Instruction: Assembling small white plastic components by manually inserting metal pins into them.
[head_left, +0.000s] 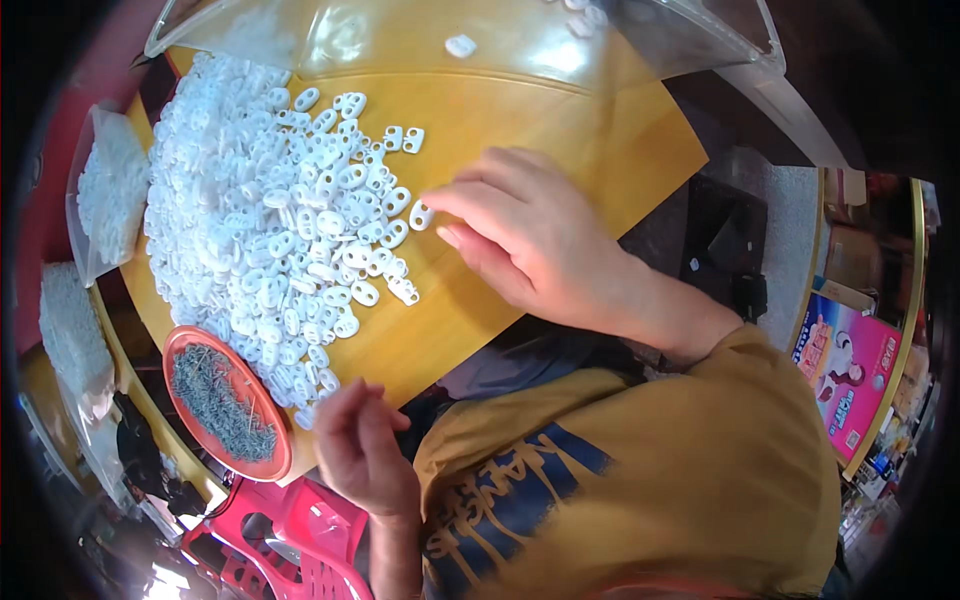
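A large heap of small white plastic pieces [230, 190], many of them oval with two holes, covers the left part of the yellow table [440, 350]. At its right edge my right hand [540, 230] reaches over the tabletop, index fingertip at a single white two-hole piece [421, 215]. The thumb is apart from that piece, with a gap between thumb and index finger. Beside the table's near corner is my left hand [365, 450], fingers curled and slightly blurred; whatever they may hold is hidden.
An orange bowl [277, 425] of small grey metal pins or screws stands left of my left hand. A clear plastic bin [440, 75] with a few white pieces lies across the far edge. Bags of white pieces [112, 190] are at the left; a pink plastic chair [310, 530] stands below.
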